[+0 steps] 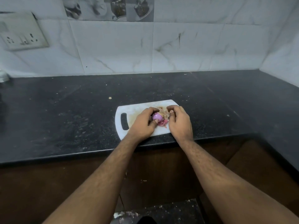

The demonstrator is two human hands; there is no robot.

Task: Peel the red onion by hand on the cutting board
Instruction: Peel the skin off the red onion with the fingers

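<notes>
Between the hands (161, 122): glossy purple-pink onion (157, 116), tan and reddish skins (163, 122). Beneath them, white cutting board (137, 109), brown-stained, black handle slot. Black speckled desk (80, 110); beyond, grey-veined white tiles (186, 46).

Black speckled counter (64, 110) meets a wall of white marble-look tiles (116, 46). Grimy socket plate (21, 32) upper left. Brown cabinet fronts (48, 183) below. Dim light.

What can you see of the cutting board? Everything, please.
The cutting board is white, plastic-looking, with rounded corners and a dark slot handle at its left end. It lies flat on the black countertop, near the front edge. Its surface is stained brownish around the middle. Onion skins lie on it, and the left hand and right hand work the red onion over it.
</notes>
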